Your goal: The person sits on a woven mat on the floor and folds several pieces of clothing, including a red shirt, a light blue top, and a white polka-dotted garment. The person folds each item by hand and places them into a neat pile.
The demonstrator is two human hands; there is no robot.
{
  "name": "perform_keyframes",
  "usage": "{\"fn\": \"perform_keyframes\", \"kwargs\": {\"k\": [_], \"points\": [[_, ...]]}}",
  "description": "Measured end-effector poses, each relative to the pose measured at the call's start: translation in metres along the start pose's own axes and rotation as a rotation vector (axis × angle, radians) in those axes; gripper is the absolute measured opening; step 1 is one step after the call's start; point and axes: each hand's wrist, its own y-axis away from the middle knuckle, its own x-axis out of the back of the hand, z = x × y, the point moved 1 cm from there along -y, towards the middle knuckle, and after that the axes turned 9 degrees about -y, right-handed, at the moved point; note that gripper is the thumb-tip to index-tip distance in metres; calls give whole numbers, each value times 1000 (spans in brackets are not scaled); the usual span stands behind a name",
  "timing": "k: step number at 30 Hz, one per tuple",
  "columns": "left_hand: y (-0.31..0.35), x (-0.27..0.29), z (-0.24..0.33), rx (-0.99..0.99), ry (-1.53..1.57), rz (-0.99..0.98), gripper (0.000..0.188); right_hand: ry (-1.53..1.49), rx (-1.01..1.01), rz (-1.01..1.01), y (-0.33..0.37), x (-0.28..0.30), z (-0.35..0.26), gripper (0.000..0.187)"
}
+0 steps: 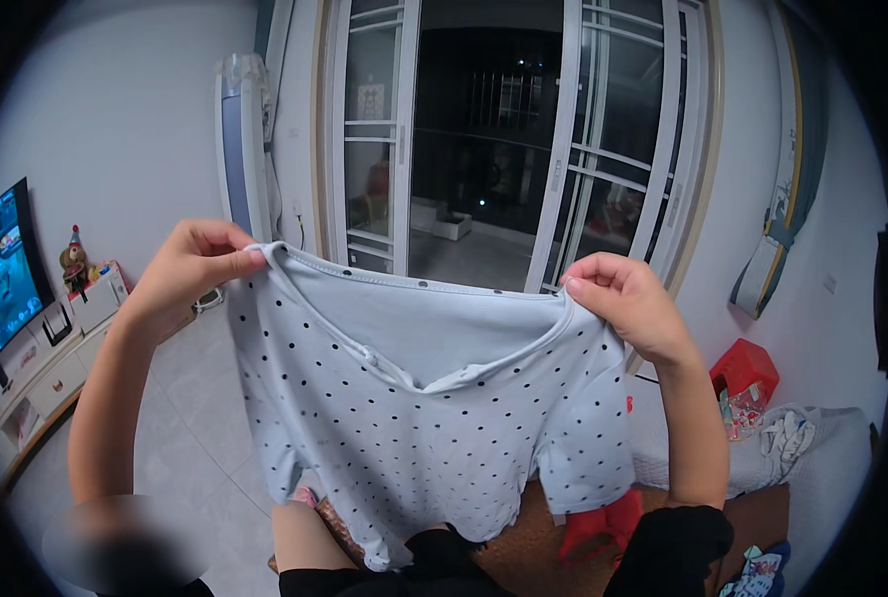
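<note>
A pale short-sleeved shirt [414, 428] with black polka dots hangs spread in front of me, its neckline at the top. My left hand [193, 271] pinches the left shoulder by the neckline between thumb and fingers. At the other shoulder, my right hand [625, 298] pinches the fabric the same way. The neckline sags between them into a V with a small gathered trim, and the inside of the back shows through the opening. Both short sleeves dangle at the sides, and the lower hem falls just above my lap.
Sliding glass doors [603, 149] stand ahead, with a tall air conditioner [245, 149] left of them. A television [6, 279] sits on a white cabinet [61, 383] at the left. To the right are a red bin [743, 366] and a grey-covered seat [822, 463]. Red cloth [598, 532] lies below the shirt.
</note>
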Motion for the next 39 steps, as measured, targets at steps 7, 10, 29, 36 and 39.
{"fn": "perform_keyframes", "kwargs": {"k": [7, 10, 29, 36, 39], "points": [[1, -22, 5, 142, 81, -80, 10, -134, 0, -1, 10, 0, 4, 14], [-4, -26, -16, -16, -33, -64, 8, 26, 39, -1, 16, 3, 14, 9], [15, -161, 25, -347, 915, -743, 8, -209, 638, -23, 58, -107, 26, 18], [13, -168, 15, 84, 647, -615, 18, -229, 523, 20, 43, -102, 43, 15], [14, -168, 11, 135, 630, -618, 24, -286, 372, 1, 38, -97, 50, 12]]}}
